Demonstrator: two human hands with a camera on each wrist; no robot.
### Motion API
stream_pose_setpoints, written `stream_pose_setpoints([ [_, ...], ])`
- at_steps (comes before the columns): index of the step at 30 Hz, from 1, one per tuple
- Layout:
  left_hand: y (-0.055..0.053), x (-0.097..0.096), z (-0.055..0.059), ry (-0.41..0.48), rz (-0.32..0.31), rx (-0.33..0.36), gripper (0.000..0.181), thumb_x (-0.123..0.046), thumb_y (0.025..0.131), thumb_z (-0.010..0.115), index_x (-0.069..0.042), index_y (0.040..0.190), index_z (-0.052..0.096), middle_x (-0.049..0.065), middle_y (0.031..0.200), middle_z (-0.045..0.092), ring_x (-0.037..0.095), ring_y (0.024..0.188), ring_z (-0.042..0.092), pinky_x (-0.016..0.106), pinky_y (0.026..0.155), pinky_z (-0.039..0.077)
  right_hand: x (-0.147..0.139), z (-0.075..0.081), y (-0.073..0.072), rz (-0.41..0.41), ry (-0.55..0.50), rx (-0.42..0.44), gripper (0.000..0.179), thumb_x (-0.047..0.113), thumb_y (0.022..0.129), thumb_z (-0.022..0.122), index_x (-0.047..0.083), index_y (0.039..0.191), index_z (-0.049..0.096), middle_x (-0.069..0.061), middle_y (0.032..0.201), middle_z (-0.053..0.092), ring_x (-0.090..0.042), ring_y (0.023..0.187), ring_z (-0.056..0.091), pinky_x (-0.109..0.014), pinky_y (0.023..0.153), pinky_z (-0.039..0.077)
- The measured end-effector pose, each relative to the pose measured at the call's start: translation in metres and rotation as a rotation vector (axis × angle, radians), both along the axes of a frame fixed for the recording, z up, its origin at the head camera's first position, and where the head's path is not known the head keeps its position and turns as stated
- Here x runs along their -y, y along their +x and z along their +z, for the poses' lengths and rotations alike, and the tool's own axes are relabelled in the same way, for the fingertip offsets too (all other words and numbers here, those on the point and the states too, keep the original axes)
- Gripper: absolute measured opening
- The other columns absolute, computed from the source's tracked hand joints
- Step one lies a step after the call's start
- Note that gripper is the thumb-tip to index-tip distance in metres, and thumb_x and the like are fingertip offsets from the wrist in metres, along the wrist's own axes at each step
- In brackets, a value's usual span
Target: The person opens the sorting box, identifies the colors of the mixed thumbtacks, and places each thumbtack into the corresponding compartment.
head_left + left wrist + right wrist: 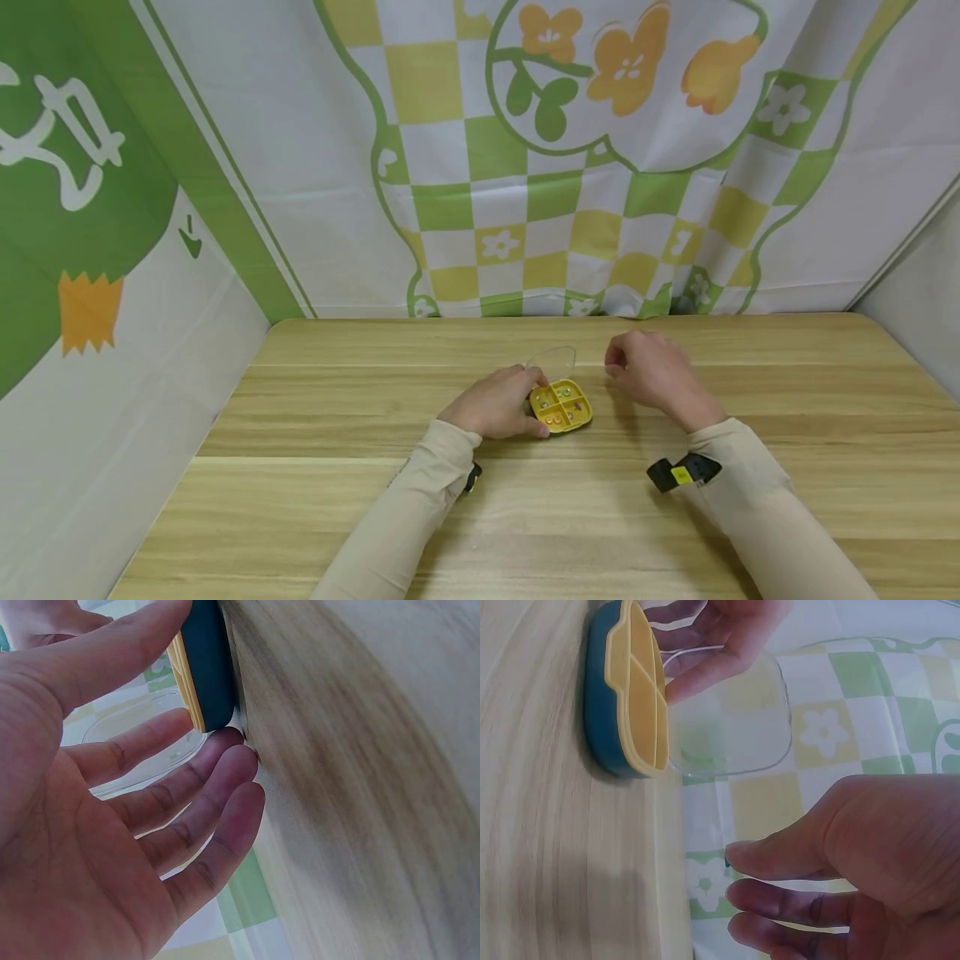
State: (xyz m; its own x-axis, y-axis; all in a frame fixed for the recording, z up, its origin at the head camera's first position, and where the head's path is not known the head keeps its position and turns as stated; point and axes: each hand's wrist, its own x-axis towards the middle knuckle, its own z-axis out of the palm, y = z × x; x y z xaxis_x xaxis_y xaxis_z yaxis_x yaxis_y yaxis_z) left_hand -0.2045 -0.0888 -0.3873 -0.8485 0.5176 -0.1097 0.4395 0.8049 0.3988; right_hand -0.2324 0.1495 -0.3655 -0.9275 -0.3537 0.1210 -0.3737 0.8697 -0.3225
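A small four-compartment pill box (pixel 561 406), yellow on top with a dark teal base (pixel 604 697), sits on the table with its clear lid (pixel 735 720) raised at the back. Tiny ring-like and coloured pieces lie in the compartments. My left hand (pixel 501 403) holds the box from its left side, thumb at the front and index finger (pixel 142 742) at the rim; the other fingers are spread. To the right of the box, my right hand (pixel 654 373) is raised over the table. A tiny dark green piece (pixel 727 862) shows at its thumb tip, pinched and mostly hidden.
The wooden table (pixel 315 508) reaches back to a hanging cloth (pixel 502 200) with checks and flowers. Another printed cloth (pixel 112 208) hangs on the left. A black strap (pixel 682 472) circles the right wrist.
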Motion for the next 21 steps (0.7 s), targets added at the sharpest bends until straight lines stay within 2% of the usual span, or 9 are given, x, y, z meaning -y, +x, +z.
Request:
stream_pose_setpoints([
  [3, 0.0, 0.0, 0.0, 0.003, -0.003, -0.002, 0.065, -0.034, 0.084, 0.085, -0.005, 0.136, 0.058, 0.01, 0.125, 0.065, 0.024, 0.12, 0.059, 0.038, 0.105, 0.045, 0.003, 0.0, 0.002, 0.011, -0.005, -0.006, 0.009, 0.011, 0.09, 0.072, 0.012, 0.081, 0.071, -0.001, 0.079, 0.065, -0.023, 0.074, 0.059, -0.043, 0.067, 0.047],
  [13, -0.001, 0.0, 0.0, 0.007, -0.008, -0.01, 0.064, -0.034, 0.084, 0.085, -0.005, 0.135, 0.059, 0.009, 0.123, 0.065, 0.022, 0.115, 0.06, 0.036, 0.103, 0.046, 0.009, 0.001, 0.005, 0.033, -0.01, -0.005, 0.009, 0.01, 0.091, 0.073, 0.013, 0.082, 0.071, 0.001, 0.08, 0.066, -0.02, 0.072, 0.06, -0.043, 0.065, 0.049],
  [21, 0.0, 0.001, 0.0, 0.013, 0.0, -0.001, 0.064, -0.033, 0.084, 0.085, -0.006, 0.135, 0.059, 0.01, 0.126, 0.064, 0.026, 0.124, 0.057, 0.039, 0.108, 0.043, 0.013, 0.0, 0.008, 0.046, -0.021, -0.033, 0.011, 0.008, 0.088, 0.074, 0.013, 0.079, 0.07, 0.001, 0.079, 0.066, -0.02, 0.072, 0.06, -0.042, 0.066, 0.049],
])
